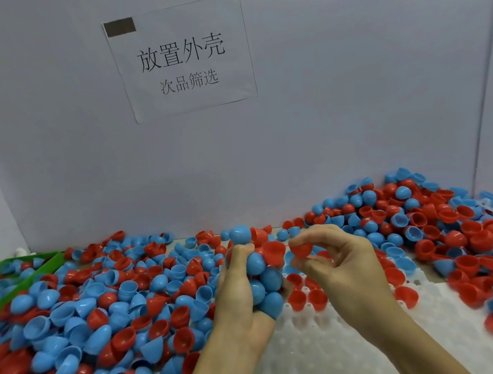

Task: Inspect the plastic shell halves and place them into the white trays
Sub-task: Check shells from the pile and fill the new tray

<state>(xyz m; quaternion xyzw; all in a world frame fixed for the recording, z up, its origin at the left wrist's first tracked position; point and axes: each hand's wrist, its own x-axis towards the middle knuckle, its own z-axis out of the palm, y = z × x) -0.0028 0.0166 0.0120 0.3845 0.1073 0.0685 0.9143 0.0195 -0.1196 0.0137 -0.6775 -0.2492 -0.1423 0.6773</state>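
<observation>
Above the white tray (pixel 328 355) at the near centre of the desk (pixel 181 241), both hands are raised. Left hand (pixel 242 288): fingers curled round a cluster of shell halves (pixel 260 270), mostly blue with red ones at its upper right, gripped against the palm. Right hand (pixel 335 265): thumb and forefinger pinch a single red shell half (pixel 301 249) just beside the cluster; remaining fingers are loosely curled. Several red halves (pixel 307 296) sit in tray pockets, directly below the hands. Loose red and blue shell halves (pixel 100 304) cover the desk to the left, and a taller heap (pixel 414 211) rises at the right rear against the grey partition (pixel 337 119). A green bin (pixel 24 281) holding more halves sits at the left edge. A paper notice (pixel 182 58) with printed characters is fixed to the partition.
</observation>
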